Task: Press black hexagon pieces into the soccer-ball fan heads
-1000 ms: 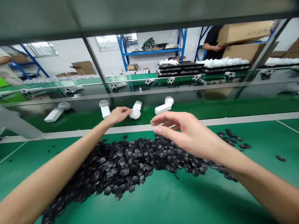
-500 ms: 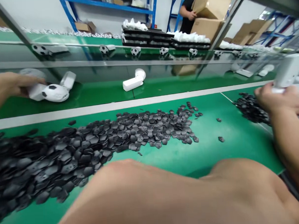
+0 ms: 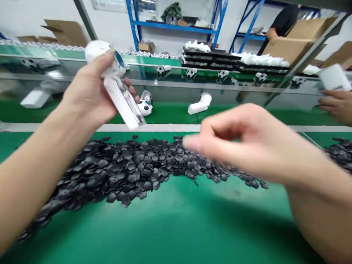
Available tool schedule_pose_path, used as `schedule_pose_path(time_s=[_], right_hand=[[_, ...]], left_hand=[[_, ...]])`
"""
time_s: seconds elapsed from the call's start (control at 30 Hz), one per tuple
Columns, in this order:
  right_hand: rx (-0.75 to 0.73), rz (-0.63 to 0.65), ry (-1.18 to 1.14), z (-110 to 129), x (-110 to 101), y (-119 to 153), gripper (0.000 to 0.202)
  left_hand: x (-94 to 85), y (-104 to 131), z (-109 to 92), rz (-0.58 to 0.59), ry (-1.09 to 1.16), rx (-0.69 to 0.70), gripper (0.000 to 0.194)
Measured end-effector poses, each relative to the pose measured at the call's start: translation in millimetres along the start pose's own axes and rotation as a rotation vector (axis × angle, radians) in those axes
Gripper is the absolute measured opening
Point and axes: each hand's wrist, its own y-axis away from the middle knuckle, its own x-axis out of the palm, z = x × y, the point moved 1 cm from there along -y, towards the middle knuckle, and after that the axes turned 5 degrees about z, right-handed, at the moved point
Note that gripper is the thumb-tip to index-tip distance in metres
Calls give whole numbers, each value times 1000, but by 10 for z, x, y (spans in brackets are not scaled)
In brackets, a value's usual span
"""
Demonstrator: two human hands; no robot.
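My left hand [image 3: 89, 89] is wrapped round a white plastic unit [image 3: 123, 101] with a rounded head and a long straight handle; a bluish edge shows on its head. The unit is held tilted above the bench's far edge. Smeared by motion, my right hand [image 3: 237, 141] hovers over a pile of black pentagon pieces [image 3: 142, 164]. Its thumb and forefinger are pressed together, and whether a piece sits between them cannot be made out.
On the green belt behind lie a football-patterned unit [image 3: 145, 106] and a white unit [image 3: 200, 104]. Another person's hand [image 3: 342, 105] holds a white part at the right. Black trays [image 3: 210, 60] of white parts and a cardboard box [image 3: 289, 51] stand beyond the belt.
The view has swung to the left. My left hand has come up with the white unit in it, and my right hand is now over the black pieces.
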Motion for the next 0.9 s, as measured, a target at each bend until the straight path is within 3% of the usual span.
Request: schedule_pose_path(time_s=[0.07, 0.17, 0.23, 0.33, 0.47, 0.63, 0.7, 0.83, 0.9], right_hand=[[52, -72, 279, -145, 250, -195, 38], [189, 206, 363, -550, 406, -397, 7], [211, 303, 354, -754, 452, -453, 7], [216, 315, 363, -889, 543, -467, 7], [238, 303, 366, -955, 639, -466, 1], [158, 218, 347, -917, 575, -474, 11], [-35, 88, 337, -781, 510, -431, 13], [-827, -317, 507, -328, 338, -145, 10], [-909, -312, 636, -134, 256, 15, 8]], left_hand=[[161, 262, -18, 5, -44, -8, 43], [312, 543, -20, 139, -59, 13, 56], [358, 666, -4, 199, -59, 32, 56], [384, 769, 47, 209, -59, 29, 53], [385, 821, 136, 243, -44, -39, 49], [371, 853, 176, 230, -45, -79, 41], [369, 857, 174, 196, 13, -93, 35], [370, 862, 176, 191, 130, -105, 35], [373, 880, 193, 208, 111, -131, 39]])
